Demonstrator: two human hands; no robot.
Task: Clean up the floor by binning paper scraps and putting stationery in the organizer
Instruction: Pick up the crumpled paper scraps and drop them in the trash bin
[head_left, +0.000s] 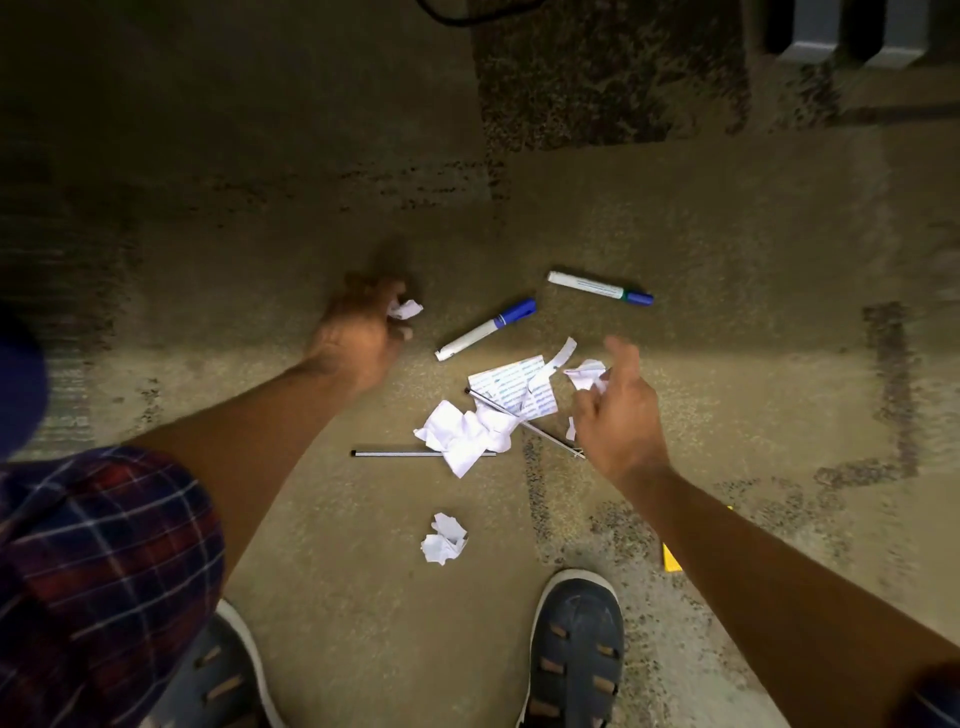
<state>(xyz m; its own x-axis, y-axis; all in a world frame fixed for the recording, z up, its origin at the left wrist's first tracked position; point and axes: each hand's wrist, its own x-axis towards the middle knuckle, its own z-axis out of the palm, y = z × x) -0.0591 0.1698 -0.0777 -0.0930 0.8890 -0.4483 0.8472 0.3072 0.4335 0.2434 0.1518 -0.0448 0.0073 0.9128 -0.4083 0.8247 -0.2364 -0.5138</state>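
Mottled carpet (675, 234) carries the mess. The left hand (358, 332) pinches a paper scrap (405, 309); the right hand (618, 410) closes on another (587, 374). Two markers (485, 328) lie far, pens (415, 454) nearer. Scrap-gathering is underway, I judge; next comes binning, though no bin shows.

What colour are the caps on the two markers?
Blue on both markers, seen in the head view.
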